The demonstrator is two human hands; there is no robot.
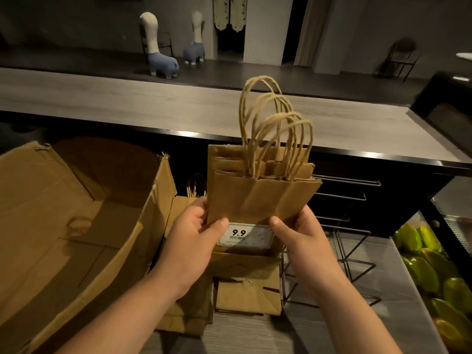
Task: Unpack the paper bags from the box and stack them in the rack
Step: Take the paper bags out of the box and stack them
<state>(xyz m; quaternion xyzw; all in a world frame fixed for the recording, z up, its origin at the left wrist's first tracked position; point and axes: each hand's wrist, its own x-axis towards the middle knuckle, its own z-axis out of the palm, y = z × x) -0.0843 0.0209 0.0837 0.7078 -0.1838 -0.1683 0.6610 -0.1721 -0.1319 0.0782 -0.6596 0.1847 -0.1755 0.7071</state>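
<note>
Seen from the head camera, a small bundle of flat brown paper bags (pixel 258 190) is held upright above the counter, pinched at its bottom corners by the left hand (pixel 196 236) and the right hand (pixel 304 236), each thumb pressed on the front face with the fingers curled behind. The bundle is judged light, thin and easily creased, with sheets liable to slide and fan apart; a hold low on both edges, not by the twisted handles (pixel 275 129), looks the safest. The bags are plain kraft, folded flat and staggered, their loops standing up. More folded bags (pixel 247 295) are seen lying below beside a price card (pixel 246 237), with the wire rack (pixel 352 241) just to the right. The open cardboard box (pixel 76 226) is seen at the left.
</note>
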